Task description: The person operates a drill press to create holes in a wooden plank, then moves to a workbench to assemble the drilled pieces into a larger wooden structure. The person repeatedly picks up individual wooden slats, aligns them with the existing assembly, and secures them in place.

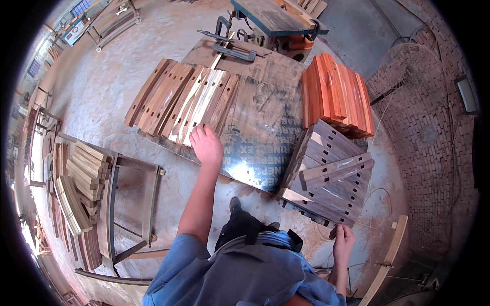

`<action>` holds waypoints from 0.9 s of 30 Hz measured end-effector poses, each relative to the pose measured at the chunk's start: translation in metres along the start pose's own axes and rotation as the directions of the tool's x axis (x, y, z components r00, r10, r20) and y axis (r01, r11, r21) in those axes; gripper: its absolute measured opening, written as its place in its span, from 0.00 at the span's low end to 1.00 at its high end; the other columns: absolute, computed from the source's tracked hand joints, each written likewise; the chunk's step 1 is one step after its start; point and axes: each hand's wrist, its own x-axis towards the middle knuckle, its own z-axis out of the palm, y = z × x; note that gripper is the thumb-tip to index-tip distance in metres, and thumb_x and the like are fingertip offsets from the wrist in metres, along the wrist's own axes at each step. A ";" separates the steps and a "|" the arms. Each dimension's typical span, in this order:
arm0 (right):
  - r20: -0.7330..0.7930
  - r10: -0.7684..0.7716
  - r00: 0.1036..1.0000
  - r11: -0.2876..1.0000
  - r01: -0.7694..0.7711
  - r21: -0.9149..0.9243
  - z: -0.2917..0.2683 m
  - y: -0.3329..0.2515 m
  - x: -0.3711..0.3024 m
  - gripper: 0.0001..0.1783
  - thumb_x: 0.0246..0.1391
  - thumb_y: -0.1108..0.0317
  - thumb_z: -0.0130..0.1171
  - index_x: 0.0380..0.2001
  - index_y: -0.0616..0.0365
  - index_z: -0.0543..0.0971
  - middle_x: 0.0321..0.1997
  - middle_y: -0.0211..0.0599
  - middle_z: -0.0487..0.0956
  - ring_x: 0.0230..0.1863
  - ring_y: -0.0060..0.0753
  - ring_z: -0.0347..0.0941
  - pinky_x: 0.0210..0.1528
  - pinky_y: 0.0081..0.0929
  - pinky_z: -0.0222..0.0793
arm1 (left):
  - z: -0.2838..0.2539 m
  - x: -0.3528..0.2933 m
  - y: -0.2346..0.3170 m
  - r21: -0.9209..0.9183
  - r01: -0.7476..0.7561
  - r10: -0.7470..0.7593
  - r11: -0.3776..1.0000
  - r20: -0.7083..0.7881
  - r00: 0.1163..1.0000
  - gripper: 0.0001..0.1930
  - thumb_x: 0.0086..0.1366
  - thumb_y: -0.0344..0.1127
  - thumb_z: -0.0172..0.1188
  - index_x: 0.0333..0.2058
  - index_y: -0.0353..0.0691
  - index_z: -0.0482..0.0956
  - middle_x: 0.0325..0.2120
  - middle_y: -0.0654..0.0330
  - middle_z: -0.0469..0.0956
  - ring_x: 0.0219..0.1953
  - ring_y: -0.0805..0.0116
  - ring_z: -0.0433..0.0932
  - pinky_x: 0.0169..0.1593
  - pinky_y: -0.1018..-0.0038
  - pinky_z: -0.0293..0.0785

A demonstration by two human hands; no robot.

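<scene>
My left hand (205,144) reaches forward to the near ends of a row of wooden slats (178,102) with dark slots cut in them. Its fingers are stretched out and slightly apart over the slats, touching or just above them. Low on the right, my right hand (343,241) is closed, close to the near corner of a pile of dark brown slotted slats (326,158). What its fingers hold, if anything, is hidden. Across that pile a single slotted slat (338,170) lies at a slant.
The slats rest on a dark, shiny board (255,137). Orange-red wood pieces (337,92) stand stacked at its right. Clamps (235,51) lie at the back, before a green-edged machine table (275,20). At left, a metal rack (109,204) bears wood strips (84,173). A fan (406,71) stands right.
</scene>
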 end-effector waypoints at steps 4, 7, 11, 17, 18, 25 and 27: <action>0.028 -0.001 1.000 1.000 0.001 -0.003 0.018 -0.014 0.000 0.14 0.65 0.65 0.54 0.32 0.66 0.79 0.23 0.33 0.78 0.25 0.20 0.73 0.30 0.21 0.70 | 0.000 0.000 -0.006 -0.009 0.005 -0.005 1.000 0.042 0.999 0.17 0.62 0.31 0.53 0.50 0.35 0.73 0.53 0.47 0.71 0.60 0.49 0.66 0.65 0.52 0.57; 0.058 0.012 0.998 1.000 -0.011 -0.015 0.028 -0.015 0.001 0.14 0.65 0.66 0.54 0.33 0.67 0.80 0.23 0.33 0.79 0.25 0.20 0.73 0.30 0.21 0.71 | -0.001 -0.001 -0.005 -0.001 -0.011 0.011 1.000 0.066 0.998 0.19 0.62 0.30 0.50 0.53 0.35 0.72 0.54 0.47 0.71 0.61 0.49 0.65 0.66 0.52 0.56; 0.122 -0.010 0.992 1.000 0.010 -0.003 0.035 -0.018 0.007 0.12 0.64 0.67 0.54 0.32 0.66 0.80 0.25 0.33 0.79 0.26 0.21 0.74 0.32 0.21 0.72 | -0.008 -0.003 -0.011 0.028 -0.084 0.079 0.996 0.149 0.986 0.23 0.63 0.30 0.49 0.58 0.35 0.70 0.59 0.47 0.68 0.64 0.48 0.63 0.68 0.52 0.53; 0.223 -0.087 0.971 0.995 0.073 0.068 0.034 -0.017 0.014 0.11 0.63 0.70 0.54 0.31 0.68 0.80 0.27 0.35 0.79 0.27 0.22 0.75 0.32 0.21 0.73 | -0.027 -0.043 -0.029 0.008 -0.128 0.125 0.992 0.162 0.979 0.26 0.63 0.31 0.50 0.61 0.36 0.67 0.65 0.45 0.61 0.69 0.45 0.56 0.69 0.52 0.52; 0.239 -0.078 0.968 0.993 0.055 0.101 0.034 -0.016 0.013 0.11 0.63 0.70 0.54 0.31 0.68 0.80 0.27 0.35 0.79 0.27 0.22 0.75 0.32 0.21 0.72 | -0.036 -0.057 -0.032 0.020 -0.129 0.124 0.991 0.171 0.977 0.28 0.62 0.33 0.53 0.62 0.35 0.65 0.65 0.43 0.60 0.69 0.44 0.55 0.69 0.53 0.53; 0.338 -0.084 0.937 0.982 0.021 0.186 0.020 0.022 0.011 0.12 0.64 0.69 0.52 0.29 0.67 0.78 0.26 0.35 0.78 0.27 0.22 0.73 0.32 0.22 0.70 | -0.048 -0.191 -0.071 -0.030 0.232 -0.198 0.972 0.422 0.885 0.34 0.61 0.41 0.61 0.62 0.30 0.63 0.63 0.39 0.62 0.66 0.41 0.59 0.67 0.55 0.57; 0.359 -0.086 0.929 0.983 0.020 0.184 0.016 0.026 0.012 0.13 0.65 0.68 0.51 0.29 0.66 0.77 0.26 0.35 0.78 0.27 0.23 0.73 0.32 0.23 0.69 | -0.044 -0.218 -0.081 -0.016 0.399 -0.334 0.917 0.518 0.787 0.34 0.62 0.43 0.60 0.62 0.29 0.63 0.62 0.37 0.64 0.64 0.41 0.63 0.66 0.56 0.60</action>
